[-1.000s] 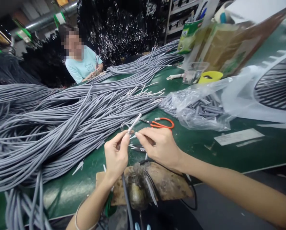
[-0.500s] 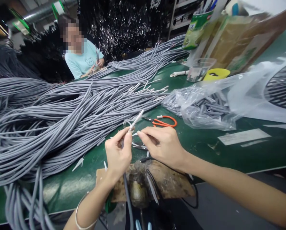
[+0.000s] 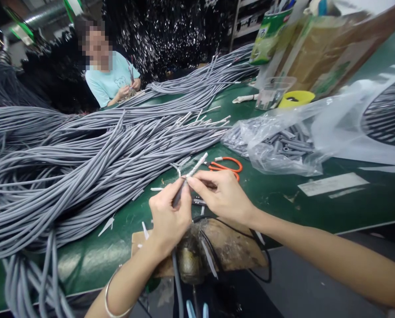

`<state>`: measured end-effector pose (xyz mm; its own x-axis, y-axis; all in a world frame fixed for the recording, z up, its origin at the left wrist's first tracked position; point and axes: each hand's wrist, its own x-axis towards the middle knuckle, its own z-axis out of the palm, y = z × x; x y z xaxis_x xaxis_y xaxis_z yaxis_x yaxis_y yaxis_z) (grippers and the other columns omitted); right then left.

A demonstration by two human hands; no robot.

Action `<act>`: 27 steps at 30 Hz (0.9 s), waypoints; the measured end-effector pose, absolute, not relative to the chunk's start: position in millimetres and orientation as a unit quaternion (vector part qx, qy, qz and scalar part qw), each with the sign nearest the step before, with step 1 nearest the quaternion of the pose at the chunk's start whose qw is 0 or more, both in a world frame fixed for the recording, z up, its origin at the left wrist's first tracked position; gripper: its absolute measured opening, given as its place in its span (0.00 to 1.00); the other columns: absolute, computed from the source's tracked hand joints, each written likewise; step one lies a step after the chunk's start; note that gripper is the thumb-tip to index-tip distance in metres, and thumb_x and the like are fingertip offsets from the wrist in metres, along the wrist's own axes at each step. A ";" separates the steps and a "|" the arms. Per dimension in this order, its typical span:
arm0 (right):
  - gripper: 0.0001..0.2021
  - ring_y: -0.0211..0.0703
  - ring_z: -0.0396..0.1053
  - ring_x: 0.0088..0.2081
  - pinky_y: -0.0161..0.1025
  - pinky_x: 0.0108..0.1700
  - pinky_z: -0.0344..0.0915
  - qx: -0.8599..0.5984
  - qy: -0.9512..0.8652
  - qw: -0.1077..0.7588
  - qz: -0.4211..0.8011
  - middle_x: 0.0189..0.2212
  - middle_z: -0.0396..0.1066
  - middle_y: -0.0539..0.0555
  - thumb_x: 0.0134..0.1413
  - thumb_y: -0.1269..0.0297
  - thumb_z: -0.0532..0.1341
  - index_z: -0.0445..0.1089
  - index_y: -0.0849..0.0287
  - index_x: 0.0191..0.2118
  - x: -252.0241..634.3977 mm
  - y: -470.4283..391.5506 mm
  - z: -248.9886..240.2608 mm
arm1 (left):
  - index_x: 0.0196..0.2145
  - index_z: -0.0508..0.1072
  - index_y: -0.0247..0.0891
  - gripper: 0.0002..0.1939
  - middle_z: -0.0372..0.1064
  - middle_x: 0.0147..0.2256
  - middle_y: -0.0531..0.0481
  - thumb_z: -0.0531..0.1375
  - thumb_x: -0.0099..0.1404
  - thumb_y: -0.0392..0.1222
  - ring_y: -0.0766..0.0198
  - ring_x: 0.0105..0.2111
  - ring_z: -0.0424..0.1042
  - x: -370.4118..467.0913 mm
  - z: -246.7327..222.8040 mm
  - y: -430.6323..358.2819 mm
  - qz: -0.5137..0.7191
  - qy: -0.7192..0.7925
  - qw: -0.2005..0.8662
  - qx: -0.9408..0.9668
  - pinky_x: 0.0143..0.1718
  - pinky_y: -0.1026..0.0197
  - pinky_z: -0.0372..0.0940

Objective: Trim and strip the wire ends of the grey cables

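Observation:
Between thumb and fingers my left hand (image 3: 171, 210) grips a grey cable (image 3: 178, 196) near its stripped end. From the grip a white wrapped core (image 3: 197, 164) sticks up to the right, with a loose strand curling beside it. My right hand (image 3: 222, 192) pinches at the base of that white core, its fingertips touching the left ones. Just beyond the hands lie scissors with orange handles (image 3: 228, 164). Beneath the hands a worn metal device (image 3: 189, 260) sits on a wooden board (image 3: 237, 247) at the table's front edge.
Many grey cables (image 3: 84, 168) cover the left of the green table (image 3: 270, 203). To the right are a clear bag of short grey tubes (image 3: 286, 145), a yellow container (image 3: 296, 99) and a white fan (image 3: 359, 128). Across the table sits another person (image 3: 109, 79).
My right hand has moved up and left to meet the left fingertips at the core's base. The white core has shifted slightly right. The view has shifted a little.

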<state>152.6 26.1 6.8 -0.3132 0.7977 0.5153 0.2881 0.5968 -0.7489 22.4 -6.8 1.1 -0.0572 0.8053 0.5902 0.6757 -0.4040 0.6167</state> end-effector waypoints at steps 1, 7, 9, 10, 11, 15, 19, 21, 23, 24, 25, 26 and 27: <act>0.16 0.29 0.51 0.16 0.29 0.19 0.49 -0.356 -0.763 0.466 0.271 0.13 0.56 0.45 0.58 0.67 0.53 0.64 0.62 0.20 152.4 25.9 6.0 | 0.37 0.76 0.29 0.12 0.72 0.23 0.47 0.55 0.62 0.38 0.68 0.19 0.67 23.1 1.1 -6.9 0.473 0.538 0.045 0.696 0.22 0.68 0.63; 0.12 0.34 0.65 0.22 0.32 0.27 0.59 -0.313 -0.797 0.514 0.036 0.21 0.71 0.52 0.58 0.72 0.53 0.68 0.63 0.26 150.1 23.3 -7.0 | 0.36 0.76 0.28 0.13 0.69 0.21 0.50 0.52 0.62 0.34 0.72 0.17 0.63 22.8 1.3 -4.9 0.445 0.531 0.016 0.721 0.19 0.69 0.58; 0.11 0.35 0.66 0.22 0.32 0.28 0.60 -0.314 -0.801 0.509 0.016 0.22 0.72 0.52 0.58 0.72 0.53 0.68 0.63 0.26 149.4 24.1 -8.4 | 0.36 0.76 0.28 0.12 0.68 0.19 0.51 0.53 0.62 0.35 0.72 0.16 0.62 22.3 -0.1 -4.1 0.447 0.532 0.013 0.720 0.18 0.69 0.57; 0.11 0.34 0.65 0.21 0.31 0.26 0.59 -0.325 -0.800 0.504 0.027 0.20 0.70 0.51 0.58 0.71 0.53 0.68 0.62 0.26 149.2 24.7 -7.9 | 0.36 0.76 0.28 0.12 0.67 0.19 0.51 0.53 0.62 0.35 0.72 0.16 0.61 22.4 -0.9 -4.0 0.449 0.531 0.005 0.718 0.18 0.69 0.56; 0.12 0.33 0.63 0.19 0.31 0.25 0.58 -0.339 -0.796 0.499 0.042 0.18 0.68 0.49 0.58 0.71 0.53 0.68 0.62 0.25 149.0 25.2 -6.8 | 0.36 0.76 0.27 0.13 0.65 0.18 0.51 0.53 0.62 0.35 0.72 0.15 0.60 22.7 -1.8 -4.2 0.453 0.529 -0.006 0.718 0.17 0.69 0.56; 0.11 0.32 0.63 0.19 0.30 0.24 0.58 -0.327 -0.795 0.510 0.028 0.18 0.68 0.50 0.57 0.72 0.54 0.67 0.63 0.25 149.1 24.9 -2.8 | 0.35 0.76 0.26 0.14 0.63 0.16 0.52 0.52 0.62 0.35 0.72 0.15 0.58 24.0 -2.4 -6.1 0.464 0.517 -0.024 0.719 0.17 0.69 0.54; 0.11 0.33 0.62 0.19 0.31 0.25 0.57 -0.276 -0.809 0.518 -0.037 0.17 0.68 0.49 0.57 0.72 0.53 0.67 0.61 0.25 152.5 21.5 -2.0 | 0.36 0.76 0.29 0.14 0.64 0.18 0.53 0.52 0.61 0.37 0.73 0.14 0.55 14.6 4.0 -2.9 0.473 0.559 0.031 0.681 0.16 0.69 0.51; 0.11 0.31 0.59 0.17 0.31 0.24 0.56 -0.276 -0.801 0.531 -0.028 0.17 0.66 0.48 0.58 0.72 0.53 0.66 0.61 0.25 154.8 20.4 -0.2 | 0.34 0.76 0.30 0.13 0.61 0.17 0.54 0.53 0.61 0.39 0.74 0.14 0.52 6.4 8.0 0.8 0.490 0.599 0.073 0.629 0.15 0.69 0.49; 0.12 0.31 0.57 0.17 0.31 0.23 0.55 -0.296 -0.794 0.531 0.004 0.16 0.64 0.47 0.58 0.71 0.53 0.65 0.60 0.24 156.5 20.9 2.5 | 0.33 0.76 0.31 0.14 0.57 0.16 0.55 0.53 0.61 0.41 0.74 0.13 0.48 0.4 10.9 3.2 0.511 0.613 0.143 0.586 0.14 0.69 0.46; 0.13 0.30 0.56 0.16 0.31 0.22 0.54 -0.309 -0.792 0.526 0.021 0.15 0.62 0.47 0.58 0.71 0.53 0.64 0.60 0.23 156.9 21.7 3.6 | 0.33 0.76 0.31 0.15 0.54 0.15 0.56 0.53 0.62 0.42 0.74 0.13 0.46 -0.6 11.7 3.4 0.519 0.603 0.190 0.575 0.14 0.68 0.44; 0.14 0.30 0.55 0.16 0.30 0.22 0.53 -0.320 -0.791 0.520 0.037 0.14 0.60 0.46 0.58 0.70 0.53 0.63 0.60 0.22 157.2 22.8 4.5 | 0.34 0.76 0.32 0.15 0.52 0.15 0.57 0.53 0.62 0.44 0.74 0.13 0.45 -0.4 12.1 3.0 0.523 0.589 0.236 0.569 0.13 0.68 0.43; 0.14 0.30 0.54 0.16 0.30 0.21 0.52 -0.325 -0.792 0.514 0.050 0.14 0.59 0.46 0.58 0.70 0.53 0.63 0.60 0.21 157.4 24.0 4.9 | 0.34 0.76 0.31 0.16 0.49 0.14 0.57 0.52 0.62 0.45 0.74 0.13 0.43 1.0 12.0 1.9 0.523 0.574 0.276 0.566 0.13 0.68 0.43; 0.14 0.30 0.53 0.16 0.30 0.21 0.52 -0.325 -0.793 0.511 0.058 0.14 0.58 0.46 0.58 0.70 0.53 0.63 0.61 0.21 157.4 25.1 4.8 | 0.34 0.76 0.32 0.17 0.47 0.14 0.58 0.53 0.62 0.46 0.74 0.13 0.43 3.2 11.5 0.3 0.520 0.563 0.306 0.565 0.13 0.68 0.42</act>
